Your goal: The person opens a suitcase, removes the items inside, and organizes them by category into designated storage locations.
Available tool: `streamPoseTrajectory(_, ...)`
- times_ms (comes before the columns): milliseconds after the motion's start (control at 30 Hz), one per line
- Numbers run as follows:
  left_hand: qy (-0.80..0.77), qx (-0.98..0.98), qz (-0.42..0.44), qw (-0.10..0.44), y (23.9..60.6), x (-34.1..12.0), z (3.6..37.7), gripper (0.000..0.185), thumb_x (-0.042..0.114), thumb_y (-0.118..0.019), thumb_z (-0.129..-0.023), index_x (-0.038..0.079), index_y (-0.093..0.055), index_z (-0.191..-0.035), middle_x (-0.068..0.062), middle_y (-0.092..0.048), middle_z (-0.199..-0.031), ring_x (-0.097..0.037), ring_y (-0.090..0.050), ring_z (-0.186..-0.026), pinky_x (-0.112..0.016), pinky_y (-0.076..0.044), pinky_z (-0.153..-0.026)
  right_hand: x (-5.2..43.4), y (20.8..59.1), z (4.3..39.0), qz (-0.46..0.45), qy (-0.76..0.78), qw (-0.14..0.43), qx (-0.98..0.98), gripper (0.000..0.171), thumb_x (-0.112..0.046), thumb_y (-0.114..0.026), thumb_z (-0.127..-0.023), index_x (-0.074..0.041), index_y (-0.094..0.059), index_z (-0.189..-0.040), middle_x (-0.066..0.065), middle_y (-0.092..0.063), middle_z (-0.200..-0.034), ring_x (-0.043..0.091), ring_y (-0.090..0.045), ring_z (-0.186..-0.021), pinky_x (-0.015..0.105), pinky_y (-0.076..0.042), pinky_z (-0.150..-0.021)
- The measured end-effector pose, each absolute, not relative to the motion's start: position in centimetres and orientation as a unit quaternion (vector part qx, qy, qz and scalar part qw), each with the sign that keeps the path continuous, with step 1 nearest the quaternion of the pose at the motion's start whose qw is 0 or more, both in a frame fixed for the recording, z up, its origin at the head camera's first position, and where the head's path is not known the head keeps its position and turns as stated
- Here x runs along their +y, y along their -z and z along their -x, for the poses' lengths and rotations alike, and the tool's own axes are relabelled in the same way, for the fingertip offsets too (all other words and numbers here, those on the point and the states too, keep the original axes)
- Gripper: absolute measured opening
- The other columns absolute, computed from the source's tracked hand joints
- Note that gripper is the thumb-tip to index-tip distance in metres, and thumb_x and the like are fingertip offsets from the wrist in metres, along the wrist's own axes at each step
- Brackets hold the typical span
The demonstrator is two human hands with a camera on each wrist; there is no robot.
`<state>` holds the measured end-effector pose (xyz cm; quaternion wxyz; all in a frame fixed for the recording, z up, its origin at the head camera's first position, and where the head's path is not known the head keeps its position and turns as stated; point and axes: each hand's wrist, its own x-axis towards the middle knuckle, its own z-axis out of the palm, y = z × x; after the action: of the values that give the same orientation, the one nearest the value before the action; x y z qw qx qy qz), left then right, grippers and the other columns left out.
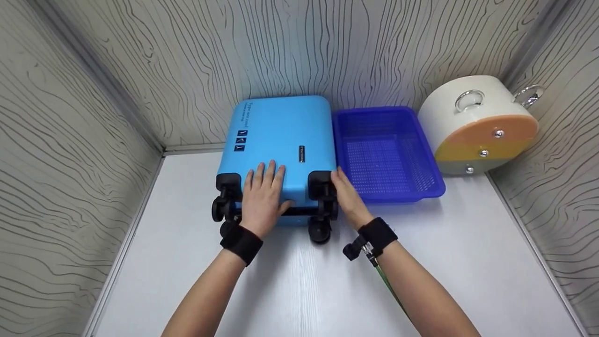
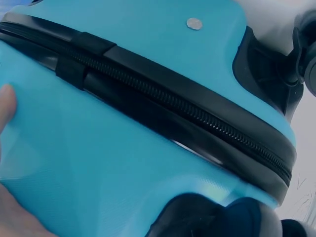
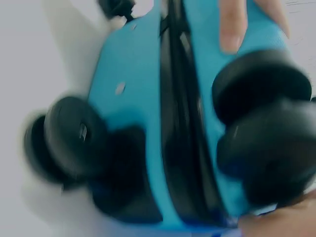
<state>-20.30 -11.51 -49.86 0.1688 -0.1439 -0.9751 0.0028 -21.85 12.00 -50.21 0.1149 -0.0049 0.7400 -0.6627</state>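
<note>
A light-blue hard-shell suitcase [image 1: 285, 126] lies on its side on the table, its black wheels [image 1: 320, 229] towards me. My left hand [image 1: 263, 201] rests on its upper face near the wheel end, fingers straight and spread, thumb over the edge. My right hand [image 1: 351, 199] touches the right side by the black corner guard, its fingers extended and partly hidden behind it. The left wrist view shows the black zipper [image 2: 197, 116] across the wheel end. The right wrist view is blurred, with the wheels [image 3: 79, 136] close to the camera.
Right of the suitcase stands a blue plastic basket [image 1: 433, 173] with a perforated bottom. Beyond it, a cream drum-shaped container [image 1: 451, 100] with a striped orange, yellow and grey face and metal handles leans near the right wall. Wood-patterned panels [image 1: 178, 61] enclose the white table [image 1: 299, 290].
</note>
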Motion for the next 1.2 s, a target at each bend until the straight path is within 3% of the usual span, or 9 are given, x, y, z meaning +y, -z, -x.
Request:
streamPoseTrajectory(300,0.017,-0.970,0.156,0.185,49.9,-11.5,20.6,0.096,0.057,-0.077,-0.086,0.012,-0.036,-0.160,-0.015,-0.033,-0.164,-0.039,-0.026,-0.151,-0.055,-0.019,-0.121,10.9,49.2,21.8,-0.035,0.714,0.116,0.690,0.081,-0.057,-0.028,-0.108,-0.006,0.001,-0.164,0.007,0.002,-0.171,0.023,0.003,-0.156,0.045,-0.001,-0.124)
streamPoseTrajectory(467,0.026,-0.969,0.158,0.190,49.7,-12.2,20.8,0.095,0.057,-0.075,-0.088,0.011,-0.035,-0.160,-0.014,-0.032,-0.164,-0.038,-0.024,-0.151,-0.055,-0.019,-0.121,10.6,48.3,21.7,-0.022,0.739,0.123,0.662,0.081,-0.064,-0.029,-0.105,-0.016,-0.003,-0.166,0.002,-0.003,-0.172,0.021,0.000,-0.156,0.052,-0.002,-0.123)
streamPoseTrajectory(533,0.034,-0.966,0.161,0.199,49.6,-12.5,20.9,0.093,0.057,-0.073,-0.090,0.010,-0.034,-0.160,-0.014,-0.032,-0.164,-0.037,-0.024,-0.151,-0.055,-0.019,-0.121,10.7,47.7,21.7,-0.016,0.752,0.125,0.648,0.078,-0.066,-0.028,-0.104,-0.015,-0.024,-0.163,0.008,-0.026,-0.165,0.025,-0.018,-0.152,0.053,-0.010,-0.122)
streamPoseTrajectory(600,0.045,-0.963,0.164,0.207,49.6,-12.7,20.9,0.092,0.057,-0.071,-0.091,0.011,-0.033,-0.161,-0.013,-0.031,-0.165,-0.037,-0.024,-0.152,-0.054,-0.020,-0.120,10.8,46.9,21.8,-0.012,0.767,0.127,0.629,0.076,-0.068,-0.028,-0.104,-0.009,-0.047,-0.149,0.014,-0.046,-0.148,0.027,-0.032,-0.143,0.051,-0.016,-0.119)
streamPoseTrajectory(700,0.063,-0.954,0.185,0.227,49.8,-13.2,20.7,0.096,0.060,-0.070,-0.091,0.012,-0.028,-0.162,-0.011,-0.029,-0.166,-0.035,-0.023,-0.152,-0.054,-0.018,-0.121,11.0,45.6,22.0,-0.006,0.779,0.130,0.614,0.080,-0.070,-0.027,-0.103,-0.008,-0.047,-0.149,0.012,-0.047,-0.150,0.026,-0.031,-0.145,0.048,-0.014,-0.121)
streamPoseTrajectory(833,0.058,-0.938,0.223,0.261,50.7,-13.9,20.3,0.116,0.069,-0.073,-0.082,0.010,-0.015,-0.164,-0.011,-0.020,-0.168,-0.035,-0.018,-0.153,-0.055,-0.012,-0.122,11.1,43.9,21.7,0.005,0.774,0.121,0.622,0.088,-0.072,-0.024,-0.101,-0.013,-0.013,-0.166,0.001,-0.009,-0.171,0.020,0.000,-0.156,0.053,-0.001,-0.123)
streamPoseTrajectory(1000,0.024,-0.915,0.214,0.340,51.9,-14.9,20.1,0.134,0.062,-0.087,-0.073,0.009,-0.004,-0.164,-0.018,-0.017,-0.167,-0.039,-0.017,-0.153,-0.062,-0.010,-0.121,10.8,42.0,20.8,0.036,0.779,0.100,0.618,0.081,-0.069,-0.022,-0.103,-0.017,-0.026,-0.164,0.006,-0.017,-0.170,0.029,-0.008,-0.156,0.057,-0.007,-0.122)
streamPoseTrajectory(1200,0.065,-0.890,0.159,0.422,51.5,-16.3,20.3,0.136,0.046,-0.096,-0.067,0.012,-0.006,-0.162,-0.021,-0.023,-0.163,-0.043,-0.021,-0.150,-0.065,-0.014,-0.119,10.0,40.1,19.9,0.109,0.815,0.074,0.564,0.072,-0.057,-0.025,-0.108,-0.012,-0.024,-0.164,0.010,-0.023,-0.167,0.040,-0.018,-0.152,0.052,-0.017,-0.122)
